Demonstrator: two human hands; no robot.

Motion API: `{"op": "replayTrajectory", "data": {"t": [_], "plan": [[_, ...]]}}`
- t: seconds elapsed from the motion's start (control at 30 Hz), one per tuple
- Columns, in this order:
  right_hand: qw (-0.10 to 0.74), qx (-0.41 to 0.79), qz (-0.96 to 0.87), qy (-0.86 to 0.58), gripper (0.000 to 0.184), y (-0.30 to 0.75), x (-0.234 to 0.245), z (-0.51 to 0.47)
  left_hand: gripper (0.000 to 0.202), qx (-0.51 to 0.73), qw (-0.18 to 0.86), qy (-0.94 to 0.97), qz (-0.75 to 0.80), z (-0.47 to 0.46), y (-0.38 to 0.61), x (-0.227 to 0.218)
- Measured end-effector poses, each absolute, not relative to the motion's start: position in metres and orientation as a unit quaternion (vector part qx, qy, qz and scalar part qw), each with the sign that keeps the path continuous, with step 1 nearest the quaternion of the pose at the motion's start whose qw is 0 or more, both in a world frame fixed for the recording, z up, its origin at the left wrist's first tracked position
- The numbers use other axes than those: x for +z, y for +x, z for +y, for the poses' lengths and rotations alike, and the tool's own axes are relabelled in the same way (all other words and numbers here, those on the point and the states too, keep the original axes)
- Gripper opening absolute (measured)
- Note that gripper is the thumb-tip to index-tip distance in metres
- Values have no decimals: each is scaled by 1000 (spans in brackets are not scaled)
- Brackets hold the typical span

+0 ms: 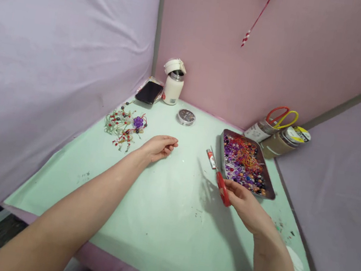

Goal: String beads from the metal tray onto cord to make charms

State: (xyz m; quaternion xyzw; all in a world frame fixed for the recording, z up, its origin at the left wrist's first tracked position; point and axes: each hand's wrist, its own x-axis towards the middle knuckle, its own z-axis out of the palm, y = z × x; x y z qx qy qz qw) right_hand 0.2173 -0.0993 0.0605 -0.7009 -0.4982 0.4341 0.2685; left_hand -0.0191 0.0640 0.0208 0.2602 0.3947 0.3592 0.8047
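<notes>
My right hand point(240, 202) is closed around the red handles of a pair of scissors point(222, 188), held above the table beside the tray. The blades point away from me; a red-and-white printed piece point(211, 159) lies along them, and whether it is attached I cannot tell. Near the middle of the table my left hand point(161, 148) is closed, thumb and index finger pinched together; anything between them is too small to make out. To its left lies a pile of beaded strings point(119, 123) with a purple bead cluster point(138, 122).
A metal tray point(270, 192) holds many beads and orange-red cords. Behind it are a jar with red and yellow scissors point(258, 131) and a lidded jar point(279, 142). Farther back stand a round clear case point(186, 117), an open white bottle point(173, 90) and a phone point(149, 92).
</notes>
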Motion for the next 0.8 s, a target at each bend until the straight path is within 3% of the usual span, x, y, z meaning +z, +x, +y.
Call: {"op": "replayTrajectory", "data": {"t": [0.1, 0.27, 0.37, 0.57, 0.8], "plan": [[239, 369, -533, -722, 34, 212, 58, -97, 11, 360, 803, 261, 398, 64, -19, 21], [147, 13, -611, -778, 35, 204, 59, -98, 12, 363, 799, 265, 399, 65, -19, 20], [106, -113, -621, -768, 40, 203, 61, -100, 11, 363, 799, 268, 397, 65, -19, 19], [112, -170, -606, -769, 39, 211, 62, -97, 11, 358, 802, 272, 394, 67, -20, 16], [279, -110, -553, -778, 34, 226, 87, -93, 9, 357, 803, 274, 390, 68, -20, 14]]}}
